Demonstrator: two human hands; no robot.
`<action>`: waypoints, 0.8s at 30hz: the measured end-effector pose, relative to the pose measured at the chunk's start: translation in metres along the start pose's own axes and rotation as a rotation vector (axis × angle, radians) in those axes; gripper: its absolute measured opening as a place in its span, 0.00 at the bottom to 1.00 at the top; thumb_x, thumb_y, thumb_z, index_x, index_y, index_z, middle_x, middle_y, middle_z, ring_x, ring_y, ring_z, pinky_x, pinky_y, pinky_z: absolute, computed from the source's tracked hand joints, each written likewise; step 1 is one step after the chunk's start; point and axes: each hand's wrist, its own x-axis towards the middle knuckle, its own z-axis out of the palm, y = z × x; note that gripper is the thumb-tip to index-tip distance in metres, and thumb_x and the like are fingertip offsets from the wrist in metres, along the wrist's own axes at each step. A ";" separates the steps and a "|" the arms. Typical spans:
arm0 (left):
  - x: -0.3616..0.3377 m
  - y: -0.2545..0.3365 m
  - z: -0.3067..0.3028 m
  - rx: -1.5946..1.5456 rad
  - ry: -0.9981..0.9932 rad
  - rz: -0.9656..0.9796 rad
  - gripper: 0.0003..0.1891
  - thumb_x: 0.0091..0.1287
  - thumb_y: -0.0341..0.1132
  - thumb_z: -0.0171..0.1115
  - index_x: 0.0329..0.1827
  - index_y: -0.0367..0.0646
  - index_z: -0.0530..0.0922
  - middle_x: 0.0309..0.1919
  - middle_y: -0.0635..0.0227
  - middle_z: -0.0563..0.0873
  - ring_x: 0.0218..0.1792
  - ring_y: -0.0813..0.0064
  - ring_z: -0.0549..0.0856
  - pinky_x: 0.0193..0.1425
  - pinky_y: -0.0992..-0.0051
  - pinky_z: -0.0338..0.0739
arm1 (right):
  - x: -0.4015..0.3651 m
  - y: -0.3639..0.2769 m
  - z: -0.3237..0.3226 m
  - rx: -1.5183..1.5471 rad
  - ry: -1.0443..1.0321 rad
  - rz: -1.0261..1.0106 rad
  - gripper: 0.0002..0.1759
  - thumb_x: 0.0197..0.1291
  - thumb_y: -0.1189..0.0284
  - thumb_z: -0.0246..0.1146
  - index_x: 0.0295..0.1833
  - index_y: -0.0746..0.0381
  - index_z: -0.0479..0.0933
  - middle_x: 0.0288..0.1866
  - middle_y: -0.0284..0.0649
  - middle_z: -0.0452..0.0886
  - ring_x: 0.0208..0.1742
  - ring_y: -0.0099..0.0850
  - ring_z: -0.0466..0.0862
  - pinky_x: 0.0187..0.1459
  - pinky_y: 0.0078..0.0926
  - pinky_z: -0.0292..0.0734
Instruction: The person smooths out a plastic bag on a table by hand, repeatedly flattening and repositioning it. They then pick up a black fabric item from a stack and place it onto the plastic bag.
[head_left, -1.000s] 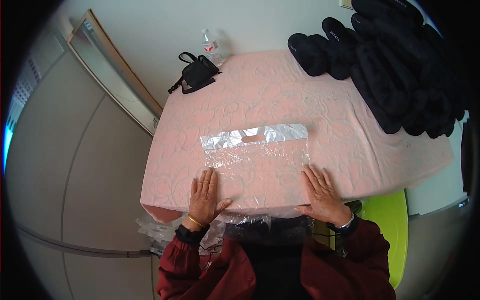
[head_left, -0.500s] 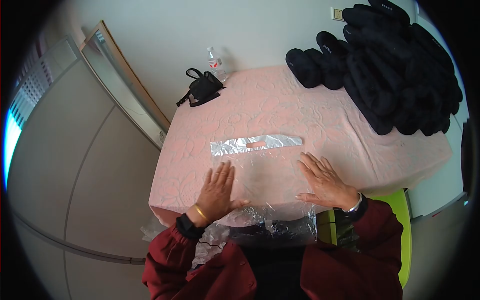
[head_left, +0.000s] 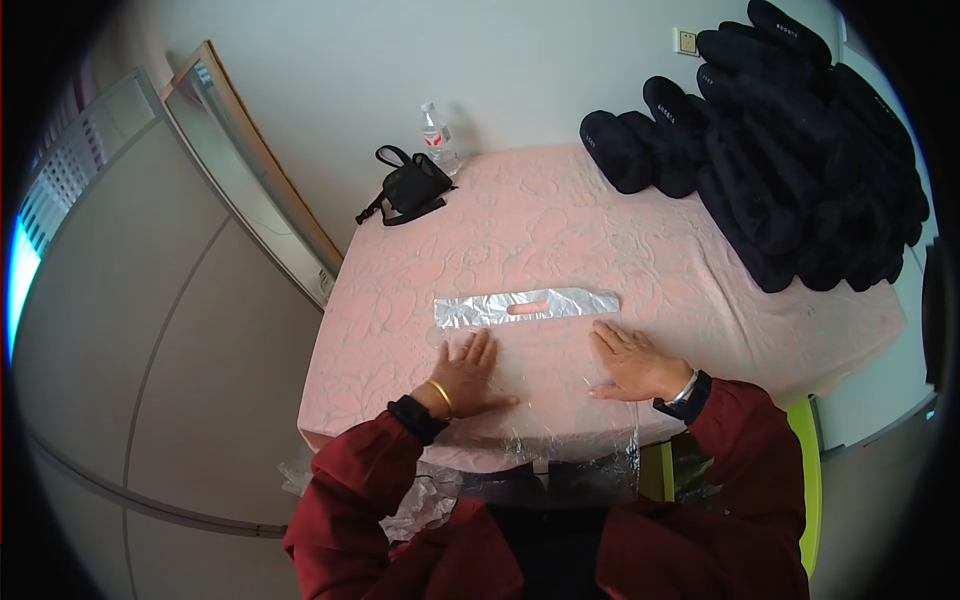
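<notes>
A clear plastic bag (head_left: 545, 375) lies on the pink-covered table (head_left: 400, 265), its lower end hanging over the front edge. Along its far end runs a silvery white handle strip (head_left: 585, 301) with an oval cut-out. My left hand (head_left: 470, 378) rests flat with fingers apart on the bag's left side. On the right side of the bag lies my right hand (head_left: 635, 365), also open, fingers stretched forward and thumb pointing inward. Neither hand grips anything.
Black plush slipper-like items (head_left: 790, 160) are heaped at the back right. A small black bag (head_left: 412, 185) and a plastic bottle (head_left: 437, 135) stand at the back left. Crumpled clear plastic (head_left: 425, 500) hangs below the front edge. A green chair (head_left: 803, 480) is at the right.
Both hands have slid on the bag, the left one to the right and the right one slightly inward. The bag appears a little lower and further right, partly because the view has shifted.
</notes>
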 end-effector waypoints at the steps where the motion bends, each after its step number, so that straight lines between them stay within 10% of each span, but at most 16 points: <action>1: -0.006 -0.013 0.001 -0.003 -0.005 -0.001 0.59 0.64 0.77 0.51 0.82 0.33 0.50 0.83 0.46 0.50 0.82 0.45 0.53 0.80 0.37 0.47 | -0.001 0.002 -0.002 0.007 0.000 0.012 0.54 0.66 0.39 0.57 0.79 0.72 0.52 0.83 0.62 0.49 0.83 0.56 0.52 0.75 0.60 0.56; 8: -0.010 -0.071 0.012 -0.083 0.120 -0.193 0.53 0.67 0.69 0.57 0.79 0.31 0.56 0.74 0.42 0.68 0.76 0.45 0.66 0.76 0.43 0.60 | -0.001 0.014 -0.007 0.117 0.091 -0.049 0.49 0.65 0.51 0.66 0.77 0.73 0.55 0.79 0.61 0.58 0.79 0.54 0.63 0.73 0.52 0.64; 11: -0.006 -0.090 0.009 -0.429 0.249 -0.199 0.45 0.67 0.57 0.68 0.74 0.29 0.62 0.52 0.48 0.86 0.54 0.54 0.86 0.58 0.57 0.80 | 0.004 0.030 0.001 0.382 0.219 0.011 0.45 0.64 0.56 0.69 0.74 0.73 0.59 0.74 0.59 0.65 0.70 0.49 0.72 0.64 0.46 0.71; 15: -0.012 -0.076 0.010 -0.904 0.330 -0.312 0.38 0.59 0.45 0.79 0.64 0.28 0.72 0.32 0.61 0.87 0.31 0.71 0.86 0.37 0.72 0.82 | 0.006 0.030 0.001 0.903 0.393 0.280 0.37 0.64 0.63 0.71 0.70 0.72 0.66 0.63 0.52 0.76 0.51 0.36 0.83 0.45 0.35 0.80; 24: -0.015 -0.089 0.027 -0.869 0.179 -0.309 0.36 0.50 0.43 0.84 0.56 0.31 0.75 0.30 0.67 0.85 0.27 0.77 0.82 0.31 0.78 0.78 | 0.011 0.036 0.002 1.325 0.066 0.449 0.21 0.65 0.66 0.70 0.57 0.67 0.76 0.35 0.35 0.80 0.26 0.19 0.76 0.24 0.18 0.69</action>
